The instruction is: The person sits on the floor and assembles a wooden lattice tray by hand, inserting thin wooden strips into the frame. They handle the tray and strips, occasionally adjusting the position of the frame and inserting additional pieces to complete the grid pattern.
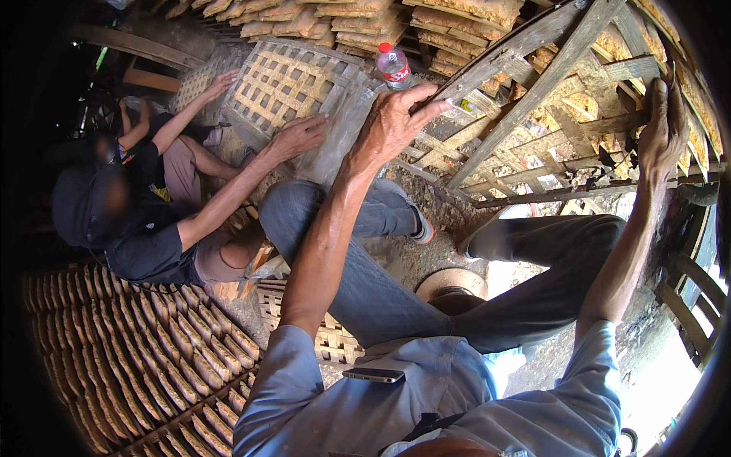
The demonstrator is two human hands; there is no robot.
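Note:
A wooden lattice rack of crossed slats, with a diagonal brace, stands tilted in front of my knees. My left hand grips its left edge near the corner, thumb and fingers on either side of the wood. At the opposite edge, my right hand holds the rack with its fingers stretched upward along the frame; part of its grip is hidden. Just beyond my left hand, a clear plastic bottle with a red cap and red label stands upright. Pale, rough-surfaced pieces show through the slats.
Beside me at left sits a person in dark clothes and a hat; another person is behind. Their hands are near a woven lattice panel. Stacked slabs line the back, and rows of curved pieces fill the lower left. A phone rests on my shirt.

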